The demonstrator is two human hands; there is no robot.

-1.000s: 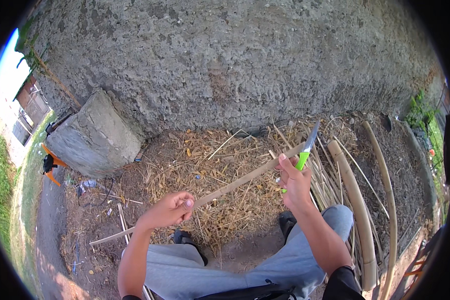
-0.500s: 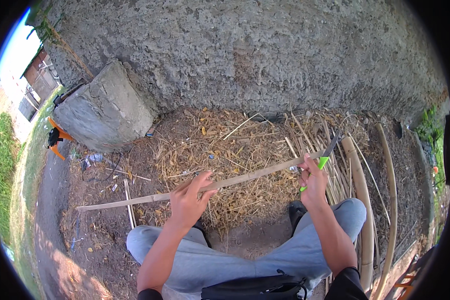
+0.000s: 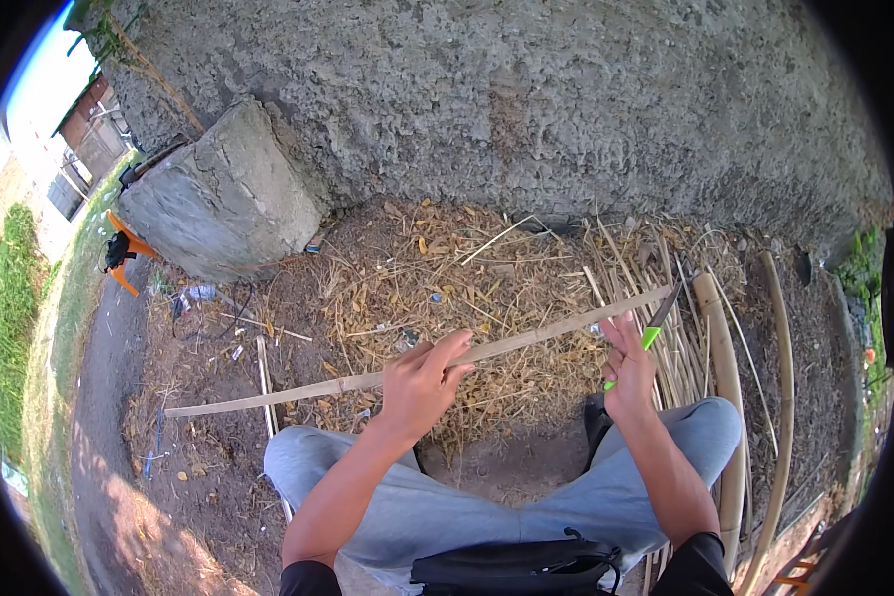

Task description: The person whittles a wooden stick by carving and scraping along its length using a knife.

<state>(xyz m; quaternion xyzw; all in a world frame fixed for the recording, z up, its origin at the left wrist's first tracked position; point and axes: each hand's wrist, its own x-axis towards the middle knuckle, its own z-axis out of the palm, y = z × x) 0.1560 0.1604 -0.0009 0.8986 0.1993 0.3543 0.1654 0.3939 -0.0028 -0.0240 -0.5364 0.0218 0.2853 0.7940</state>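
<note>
A long, thin bamboo strip [image 3: 536, 336] spans the space before my knees, its right end higher than its left. My left hand [image 3: 417, 387] is closed around the strip near its middle, fingers curled over it. My right hand [image 3: 629, 368] grips a knife [image 3: 650, 337] with a bright green handle, partly hidden by the palm. Its dark blade points up and away, close by the strip's right end. The fingertips of that hand reach up against the strip's lower edge.
Split bamboo strips [image 3: 671, 348] lie in a bundle beyond my right knee, beside thicker bamboo poles [image 3: 725, 382]. Dry straw and leaves [image 3: 507, 387] cover the ground ahead. A rough wall [image 3: 566, 109] rises behind, with a concrete block [image 3: 223, 194] at left.
My left hand has slid rightward along the bamboo strip, toward its middle. The fingers of my right hand have straightened somewhat against the strip, with the knife still held. The view has shifted slightly.
</note>
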